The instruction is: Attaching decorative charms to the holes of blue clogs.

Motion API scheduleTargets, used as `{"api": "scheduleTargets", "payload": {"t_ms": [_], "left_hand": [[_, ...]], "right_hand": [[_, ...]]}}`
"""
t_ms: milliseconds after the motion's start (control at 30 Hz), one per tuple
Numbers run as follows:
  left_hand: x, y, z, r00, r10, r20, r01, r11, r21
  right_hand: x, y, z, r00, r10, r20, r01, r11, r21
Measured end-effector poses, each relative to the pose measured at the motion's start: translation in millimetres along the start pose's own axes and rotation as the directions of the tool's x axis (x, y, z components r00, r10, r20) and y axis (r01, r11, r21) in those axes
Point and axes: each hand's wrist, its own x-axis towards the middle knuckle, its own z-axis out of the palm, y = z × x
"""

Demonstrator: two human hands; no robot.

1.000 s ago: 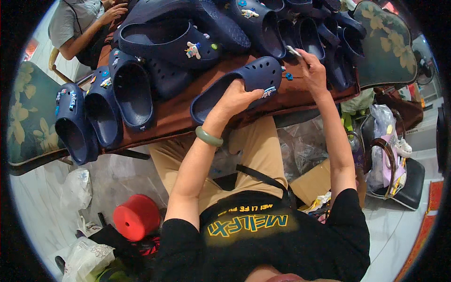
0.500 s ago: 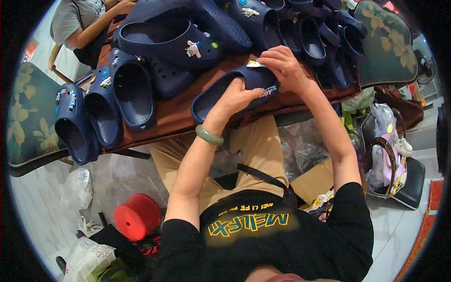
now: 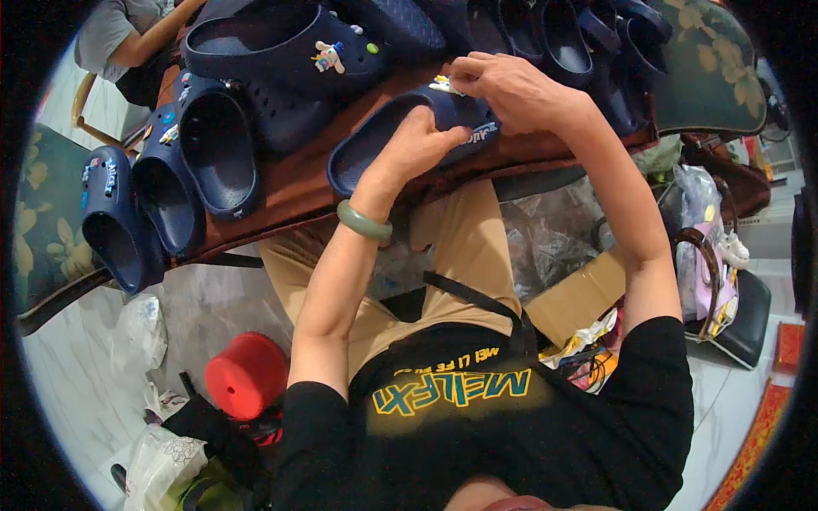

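The held clog [image 3: 366, 140] is at the worktop's [image 3: 294, 187] near edge — three clogs [image 3: 170, 200] leftward, more behind.

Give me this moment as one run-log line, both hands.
left hand: grips clog | right hand: pinches white charm at clog's toe | nearby: more clogs on brown cloth

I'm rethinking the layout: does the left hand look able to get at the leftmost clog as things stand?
Probably not right now: the left hand is busy gripping a navy clog, thumb outside and fingers in its opening. If it let go, nothing seems to cover the leftmost clog.
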Motion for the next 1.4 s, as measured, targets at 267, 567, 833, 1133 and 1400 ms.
{"api": "scheduleTargets", "payload": {"t_ms": [267, 567, 833, 1133, 1400], "left_hand": [[7, 0, -5, 0.991, -0.127, -0.033, 0.124, 0.990, -0.063], [4, 7, -1, 0.988, -0.141, -0.057, 0.135, 0.986, -0.096], [2, 7, -2, 0.991, -0.108, -0.082, 0.099, 0.989, -0.114], [2, 9, 3, 0.991, -0.083, -0.105, 0.073, 0.993, -0.098], [2, 10, 0, 0.997, -0.053, -0.051, 0.047, 0.992, -0.113]], "right_hand": [[-12, 35, 31, 0.928, 0.270, -0.256, -0.138, 0.888, 0.438], [-125, 63, 133, 0.364, 0.927, -0.096, -0.369, 0.238, 0.899], [-100, 35, 116, 0.489, 0.866, -0.105, -0.653, 0.443, 0.614], [-76, 4, 94, 0.432, 0.787, -0.442, -0.199, 0.560, 0.804], [-55, -26, 78, 0.595, 0.456, -0.662, -0.158, 0.874, 0.460]]}}
